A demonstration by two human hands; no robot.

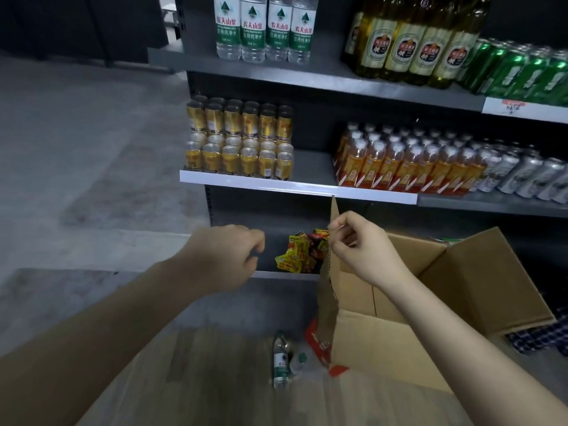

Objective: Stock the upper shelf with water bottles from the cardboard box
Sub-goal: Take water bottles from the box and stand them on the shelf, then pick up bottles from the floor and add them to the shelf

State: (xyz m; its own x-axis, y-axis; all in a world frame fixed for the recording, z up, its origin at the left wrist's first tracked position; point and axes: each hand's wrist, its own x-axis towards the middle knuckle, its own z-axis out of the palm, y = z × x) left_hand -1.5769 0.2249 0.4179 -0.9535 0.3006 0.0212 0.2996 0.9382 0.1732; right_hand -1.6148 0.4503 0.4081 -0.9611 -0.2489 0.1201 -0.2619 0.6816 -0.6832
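The right hand pinches the upright left flap of the cardboard box between thumb and curled fingers, near the flap's top edge. The left hand hangs beside it in the air, fingers curled loosely and holding nothing, in front of the lowest shelf. The box stands open on the floor at the right, its other flaps folded outward; what lies inside it is hidden from here. Just left of the box, on the floor, lie two water bottles: one with its green label showing, and a second close against it, blurred and partly covered by clear wrap. On the upper shelf four water bottles stand in a row, with four large yellow-green bottles to their right and green cans beyond. The middle shelf carries gold cans stacked two layers high, six across the front, then orange bottles and silver cans. Yellow and red packets lie on the lowest shelf.
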